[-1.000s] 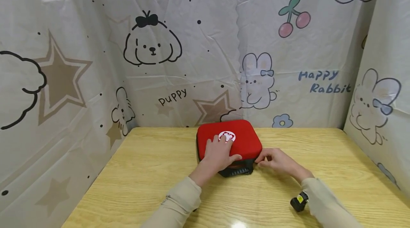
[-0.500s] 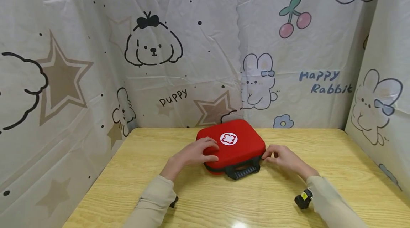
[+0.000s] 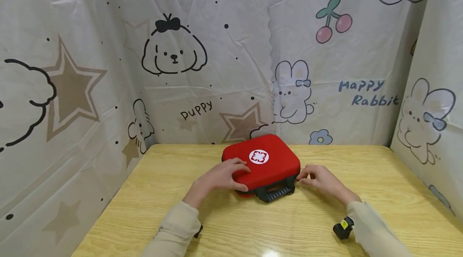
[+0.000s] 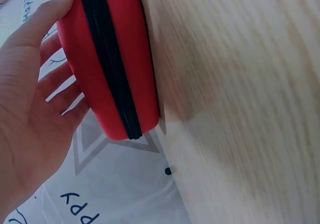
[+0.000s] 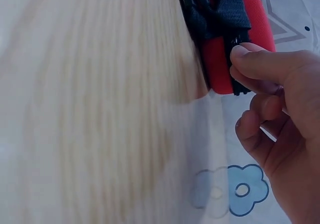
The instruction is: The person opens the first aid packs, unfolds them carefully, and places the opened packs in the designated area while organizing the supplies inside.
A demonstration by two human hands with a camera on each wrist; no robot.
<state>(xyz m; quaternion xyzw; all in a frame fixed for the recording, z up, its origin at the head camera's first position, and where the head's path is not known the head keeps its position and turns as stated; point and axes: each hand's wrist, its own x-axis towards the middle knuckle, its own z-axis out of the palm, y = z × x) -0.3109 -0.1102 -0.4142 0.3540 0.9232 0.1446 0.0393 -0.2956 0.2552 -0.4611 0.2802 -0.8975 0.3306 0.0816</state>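
A red first-aid case (image 3: pixel 276 164) with a white round emblem lies flat on the table, its black handle (image 3: pixel 277 195) toward me. My left hand (image 3: pixel 220 176) rests on the case's left front corner, fingers spread over the lid and thumb at the front edge. In the left wrist view the black zipper (image 4: pixel 107 54) runs closed along that side. At the right front corner, beside the handle's mount, my right hand (image 3: pixel 319 179) pinches the zipper pull between thumb and index finger. The pull itself is mostly hidden by the fingertips.
The wood-grain table (image 3: pixel 159 217) reaches back to a printed cloth backdrop (image 3: pixel 202 68), close behind the case. Cloth also hangs along the left and right sides. A small black wrist device (image 3: pixel 343 228) sits at my right sleeve.
My left hand has moved from the middle of the lid to its left front corner. The case has turned slightly, its handle shifting right. My right hand has followed the corner slightly rightward.
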